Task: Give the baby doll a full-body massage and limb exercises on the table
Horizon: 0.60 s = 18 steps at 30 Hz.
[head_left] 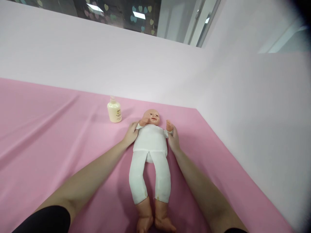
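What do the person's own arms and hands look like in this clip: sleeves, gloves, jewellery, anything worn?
Both forearms are bare, and so are the left hand and right hand: no gloves, and no watch or bracelet shows at the wrists. A black sleeve covers the left upper arm near the frame's bottom edge; a sliver of the same black shows on the right. Rings are too small to tell.

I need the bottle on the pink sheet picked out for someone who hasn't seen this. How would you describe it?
Start from the pink sheet that covers the surface and find the baby doll lying on its back, held at the shoulders by the left hand and right hand. Just beyond the left hand, beside the doll's head, stands the bottle: small, cream-coloured, upright, with a pump top, the only container there.
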Tool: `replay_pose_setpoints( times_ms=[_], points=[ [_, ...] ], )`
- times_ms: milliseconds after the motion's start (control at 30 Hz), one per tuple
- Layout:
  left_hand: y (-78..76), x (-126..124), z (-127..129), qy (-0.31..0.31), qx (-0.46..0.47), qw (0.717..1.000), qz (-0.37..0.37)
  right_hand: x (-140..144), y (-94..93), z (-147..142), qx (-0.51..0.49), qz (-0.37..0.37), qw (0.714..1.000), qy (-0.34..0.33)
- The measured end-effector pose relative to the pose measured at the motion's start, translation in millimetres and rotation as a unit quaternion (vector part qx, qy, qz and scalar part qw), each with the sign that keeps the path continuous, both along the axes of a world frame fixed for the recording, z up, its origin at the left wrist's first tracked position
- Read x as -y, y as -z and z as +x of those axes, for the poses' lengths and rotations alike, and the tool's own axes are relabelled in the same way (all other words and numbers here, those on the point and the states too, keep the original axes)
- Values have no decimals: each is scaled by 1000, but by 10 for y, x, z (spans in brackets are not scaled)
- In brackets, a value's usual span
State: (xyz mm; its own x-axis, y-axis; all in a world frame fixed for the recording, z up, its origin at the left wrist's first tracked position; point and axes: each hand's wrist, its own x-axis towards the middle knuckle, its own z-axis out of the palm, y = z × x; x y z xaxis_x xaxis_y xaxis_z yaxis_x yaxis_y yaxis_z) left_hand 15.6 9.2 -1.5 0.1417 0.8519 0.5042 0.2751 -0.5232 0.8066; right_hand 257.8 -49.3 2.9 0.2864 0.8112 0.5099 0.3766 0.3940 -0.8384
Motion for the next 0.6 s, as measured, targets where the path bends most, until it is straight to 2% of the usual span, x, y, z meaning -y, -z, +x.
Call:
replay_pose_setpoints(
  times_ms=[133, 267, 433, 600],
  points=[
    [31, -26, 2, 27, -73, 997, 22, -30, 33, -11, 90, 5, 995, -44],
    [-12, 22, 16, 10, -62, 997, 33, -28, 31, -22, 76, -3, 997, -34],
    [-59, 72, 16, -22, 43, 999, -7, -44, 51, 18, -38, -32, 999, 10],
    [11, -20, -24, -87, 167, 977, -99, -107, 113, 125, -101, -42, 991, 74]
  ],
)
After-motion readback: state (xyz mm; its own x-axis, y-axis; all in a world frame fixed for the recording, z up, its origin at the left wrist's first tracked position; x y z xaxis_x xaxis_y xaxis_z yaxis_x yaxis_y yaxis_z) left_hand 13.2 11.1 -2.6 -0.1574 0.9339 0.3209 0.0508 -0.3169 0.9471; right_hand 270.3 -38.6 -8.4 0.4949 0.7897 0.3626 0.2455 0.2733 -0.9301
